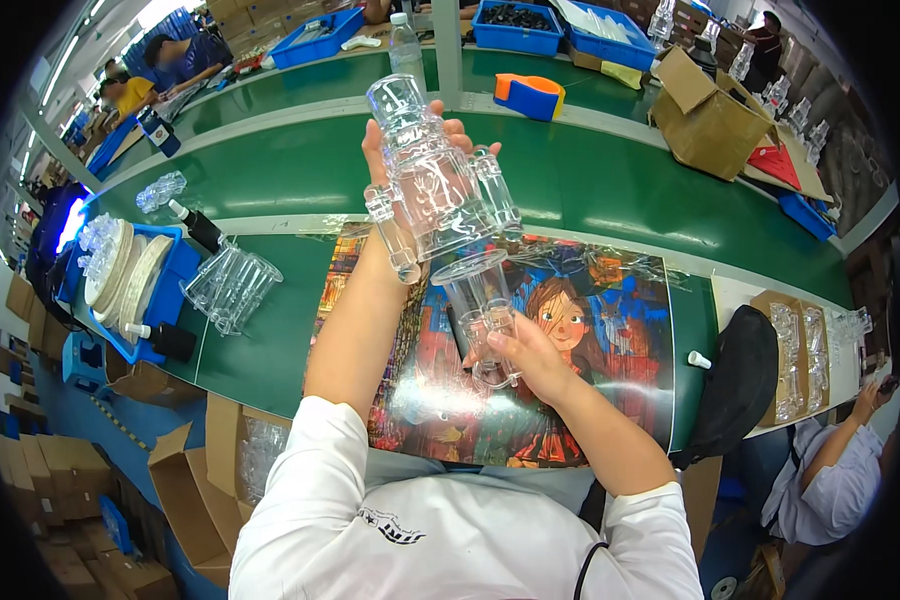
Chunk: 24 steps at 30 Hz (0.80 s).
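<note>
Now holding high, in the left hand [410,165], a big clear vessel [445,205], gripped from behind, with thumb to one side and fingers to the other, up around the neck. Tilting a touch, mouth leaning left, base over toward the right. And lower down, holding a smaller flared piece [480,290] in the right hand [535,360], closed about the bottom part, wide rim upward, right beneath the vessel's base; touching or just apart, hard to tell from here. All over the near counter [270,365], above a glossy printed sheet [610,410]. Looks like glass, so stiff, brittle, probably a fair weight in the big one and lighter in the small, and smooth enough to slip. Best taken around the neck or main body, ideally with support under the base; better not lifted by the slim side tubes [385,225], likely quick to snap. For the flared one, best held low, just as now, well away from that thin rim. Over on the left, beside the blue bin [174,300], another clear piece [234,287], lying within easy knocking range. Off right, near the sheet's edge, a small white cap [699,360].
</note>
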### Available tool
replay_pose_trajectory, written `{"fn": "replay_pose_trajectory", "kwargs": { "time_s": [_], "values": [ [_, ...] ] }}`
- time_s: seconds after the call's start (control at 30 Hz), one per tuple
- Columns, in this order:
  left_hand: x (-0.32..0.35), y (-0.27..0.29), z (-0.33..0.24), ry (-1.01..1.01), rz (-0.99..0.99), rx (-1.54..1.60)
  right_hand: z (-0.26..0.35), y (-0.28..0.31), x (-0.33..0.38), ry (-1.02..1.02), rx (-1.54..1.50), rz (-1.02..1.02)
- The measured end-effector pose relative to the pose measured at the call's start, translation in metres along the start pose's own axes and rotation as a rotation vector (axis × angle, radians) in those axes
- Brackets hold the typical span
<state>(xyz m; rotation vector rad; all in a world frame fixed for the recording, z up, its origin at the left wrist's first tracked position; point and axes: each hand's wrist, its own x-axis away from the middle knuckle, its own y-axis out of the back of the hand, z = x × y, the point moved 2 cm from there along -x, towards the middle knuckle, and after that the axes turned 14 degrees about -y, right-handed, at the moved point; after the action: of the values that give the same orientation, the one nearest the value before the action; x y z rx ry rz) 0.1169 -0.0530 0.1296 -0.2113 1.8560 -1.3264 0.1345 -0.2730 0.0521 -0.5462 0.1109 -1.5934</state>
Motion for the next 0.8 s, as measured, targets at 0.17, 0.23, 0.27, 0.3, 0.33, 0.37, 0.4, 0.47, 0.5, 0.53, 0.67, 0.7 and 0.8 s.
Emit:
{"fn": "replay_pose_trajectory", "kwargs": {
  "time_s": [0.17, 0.23, 0.27, 0.3, 0.33, 0.37, 0.4, 0.47, 0.5, 0.53, 0.67, 0.7, 0.8],
  "values": [
    [0.002, -0.001, 0.008, 0.028, -0.031, -0.030, 0.001, 0.000, 0.000, 0.004, 0.016, -0.031],
    [0.003, 0.000, 0.009, 0.043, -0.017, -0.035, 0.002, -0.001, 0.001, -0.003, 0.020, -0.036],
    [0.003, 0.000, 0.009, 0.050, -0.010, -0.038, 0.003, -0.001, 0.001, -0.008, 0.025, -0.043],
    [0.003, 0.001, 0.008, 0.050, -0.010, -0.039, 0.003, -0.002, 0.001, -0.012, 0.030, -0.049],
    [0.003, 0.001, 0.008, 0.055, -0.007, -0.044, 0.003, -0.002, 0.000, -0.013, 0.030, -0.047],
    [0.002, 0.002, 0.009, 0.063, -0.004, -0.046, 0.003, -0.002, 0.001, -0.005, 0.036, -0.047],
    [0.002, 0.002, 0.010, 0.071, 0.000, -0.049, 0.003, -0.001, 0.001, 0.003, 0.043, -0.047],
    [0.002, 0.003, 0.011, 0.074, -0.003, -0.056, 0.003, -0.001, 0.001, 0.011, 0.049, -0.047],
    [0.002, 0.004, 0.012, 0.077, -0.006, -0.064, 0.003, -0.001, 0.001, 0.018, 0.058, -0.052],
    [0.002, 0.004, 0.012, 0.078, -0.009, -0.074, 0.004, -0.001, 0.001, 0.025, 0.067, -0.054],
    [0.002, 0.002, 0.012, 0.084, -0.001, -0.059, 0.004, -0.002, 0.001, 0.023, 0.077, -0.073],
    [0.002, 0.002, 0.012, 0.085, -0.002, -0.059, 0.004, -0.002, 0.001, 0.020, 0.077, -0.082],
    [0.003, 0.002, 0.013, 0.078, -0.020, -0.083, 0.003, -0.002, 0.001, 0.030, 0.073, -0.094]
  ]
}}
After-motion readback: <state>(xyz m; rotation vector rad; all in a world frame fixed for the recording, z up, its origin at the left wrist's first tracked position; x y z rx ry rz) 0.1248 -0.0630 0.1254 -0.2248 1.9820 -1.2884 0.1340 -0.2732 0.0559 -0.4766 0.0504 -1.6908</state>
